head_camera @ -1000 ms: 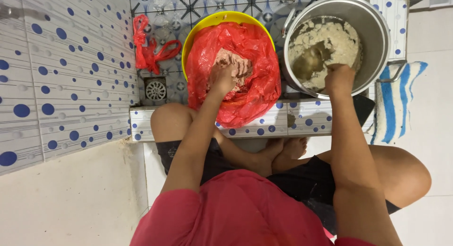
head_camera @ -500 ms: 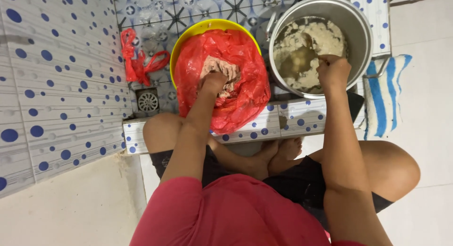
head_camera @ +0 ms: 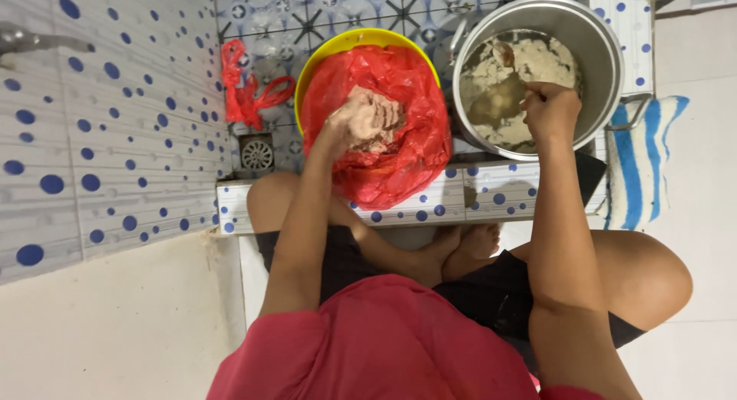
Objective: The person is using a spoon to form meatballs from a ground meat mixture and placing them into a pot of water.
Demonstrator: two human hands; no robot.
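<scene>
The left hand (head_camera: 338, 131) is blurred, its fingers lost against the pale dough (head_camera: 374, 117), so its grip can't be told. The red plastic liner (head_camera: 399, 150) hides most of the yellow basin (head_camera: 338, 45). The right hand (head_camera: 550, 112) covers the handle of whatever it holds in the steel pot (head_camera: 599, 54). A metal tap (head_camera: 31, 41) is cut off at the left edge.

You sit in home wash area, likely bathroom or wet kitchen corner. Evidence: white wall tiles with blue dots (head_camera: 100, 139), patterned floor tiles (head_camera: 307, 8), floor drain (head_camera: 257, 153), low tiled curb (head_camera: 476, 196), striped floor mat (head_camera: 645, 162), large metal pot (head_camera: 537, 70) set on floor.
</scene>
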